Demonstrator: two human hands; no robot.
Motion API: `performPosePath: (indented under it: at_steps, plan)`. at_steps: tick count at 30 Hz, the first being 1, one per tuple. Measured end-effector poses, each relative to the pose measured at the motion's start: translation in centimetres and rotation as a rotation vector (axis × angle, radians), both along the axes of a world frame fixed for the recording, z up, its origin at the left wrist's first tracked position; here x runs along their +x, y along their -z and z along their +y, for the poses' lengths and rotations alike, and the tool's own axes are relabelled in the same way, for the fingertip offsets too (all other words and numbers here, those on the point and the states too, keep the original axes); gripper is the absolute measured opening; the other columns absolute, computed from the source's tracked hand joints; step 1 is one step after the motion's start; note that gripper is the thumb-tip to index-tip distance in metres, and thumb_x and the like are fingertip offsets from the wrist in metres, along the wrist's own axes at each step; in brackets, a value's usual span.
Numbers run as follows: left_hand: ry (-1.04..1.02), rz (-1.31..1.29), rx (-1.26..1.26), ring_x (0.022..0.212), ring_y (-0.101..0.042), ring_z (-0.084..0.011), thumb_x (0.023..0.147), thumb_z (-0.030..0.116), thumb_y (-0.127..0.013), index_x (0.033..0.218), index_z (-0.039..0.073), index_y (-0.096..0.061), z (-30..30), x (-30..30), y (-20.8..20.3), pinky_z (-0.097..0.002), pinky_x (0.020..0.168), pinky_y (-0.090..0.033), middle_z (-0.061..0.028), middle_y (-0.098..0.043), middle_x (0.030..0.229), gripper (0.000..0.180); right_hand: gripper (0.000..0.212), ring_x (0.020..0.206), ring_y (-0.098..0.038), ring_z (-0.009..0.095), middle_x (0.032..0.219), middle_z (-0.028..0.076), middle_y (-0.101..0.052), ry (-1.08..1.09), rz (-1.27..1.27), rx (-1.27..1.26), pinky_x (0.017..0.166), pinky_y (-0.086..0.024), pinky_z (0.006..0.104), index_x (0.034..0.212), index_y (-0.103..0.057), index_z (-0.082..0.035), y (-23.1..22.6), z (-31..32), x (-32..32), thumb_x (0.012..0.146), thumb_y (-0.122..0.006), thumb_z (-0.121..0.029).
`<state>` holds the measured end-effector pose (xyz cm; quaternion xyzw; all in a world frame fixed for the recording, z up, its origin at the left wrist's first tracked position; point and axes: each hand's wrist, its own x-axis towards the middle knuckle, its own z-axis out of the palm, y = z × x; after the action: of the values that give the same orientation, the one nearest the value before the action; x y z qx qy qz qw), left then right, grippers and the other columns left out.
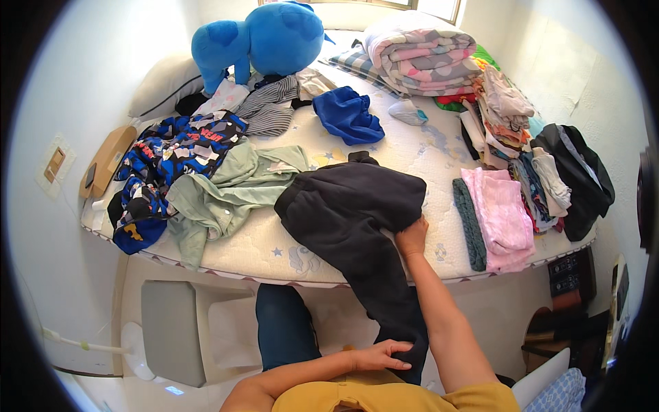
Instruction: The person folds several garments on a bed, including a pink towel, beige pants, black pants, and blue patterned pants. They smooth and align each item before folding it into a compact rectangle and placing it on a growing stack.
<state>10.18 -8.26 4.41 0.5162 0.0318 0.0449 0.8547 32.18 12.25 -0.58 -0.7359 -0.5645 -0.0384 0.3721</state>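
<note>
Black sweatpants (350, 196) lie across the front of the mattress, waistband to the left, one leg hanging over the edge toward me. My right hand (412, 237) is closed on the upper part of the trousers, its fingertips partly hidden by the cloth. Low on the hanging leg, my left hand (383, 355) rests against the fabric with its fingers stretched out and apart. Left of the waistband spreads a crumpled pale green shirt (226, 199). A blue garment (348, 115) lies bunched beyond the trousers.
Folded clothes with a pink piece (501, 220) on top stand at the right, beside a black garment (573, 178). Patterned dark clothing (182, 147) lies left. Behind are a rolled quilt (422, 51) and a blue plush toy (285, 38). A grey-topped stool (171, 329) stands below the mattress edge.
</note>
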Motion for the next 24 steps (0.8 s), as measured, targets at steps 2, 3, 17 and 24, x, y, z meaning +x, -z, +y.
performPosePath:
  at_steps: [2,3,17,24]
  plan:
    - [0.098,-0.066,0.025,0.092,-0.043,-0.0099,0.094,0.023,-0.068,0.103,-0.005,-0.052,-1.1,0.5,0.2,-0.028,0.084,-0.039,-0.0017,-0.044,0.095,0.034,0.038,0.118,-0.051,0.037,0.121,0.016,-0.06,-0.054,0.188,-0.016,0.101,-0.038,0.0459,0.115,-0.064,-0.003,2.2,-0.2,3.0,0.079,-0.062,-0.016]
    - [0.133,-0.072,0.064,0.091,-0.043,-0.0098,0.094,0.023,-0.068,0.103,-0.005,-0.052,-2.0,0.7,0.7,-0.0278,0.083,-0.039,-0.0014,-0.043,0.094,0.033,0.036,0.116,-0.052,0.039,0.12,0.016,-0.061,-0.088,0.278,-0.016,0.099,-0.04,0.0463,0.113,-0.065,-0.002,2.3,-0.2,4.1,0.079,-0.062,-0.015]
    - [0.362,-0.024,0.377,0.116,-0.056,-0.022,0.099,0.027,-0.057,0.129,-0.005,-0.053,-1.5,-0.6,-0.4,-0.0317,0.1,-0.044,-0.015,-0.06,0.125,0.044,0.03,0.099,-0.061,0.011,0.11,0.004,-0.067,-0.469,1.183,-0.25,0.089,-0.048,0.0268,0.123,-0.059,-0.001,-4.7,-18.8,-7.4,0.093,-0.062,-0.005]
    - [-1.681,0.392,0.354,0.077,-0.059,-0.0167,0.096,0.021,-0.063,0.117,0.003,-0.053,12.6,-8.8,2.6,-0.0314,0.071,-0.051,-0.0076,-0.06,0.092,0.029,0.03,0.102,-0.063,0.012,0.115,0.004,-0.067,-0.404,1.551,-0.296,0.091,-0.051,0.0278,0.123,-0.061,-0.003,-4.7,-24.5,-5.2,0.093,-0.061,0.0]
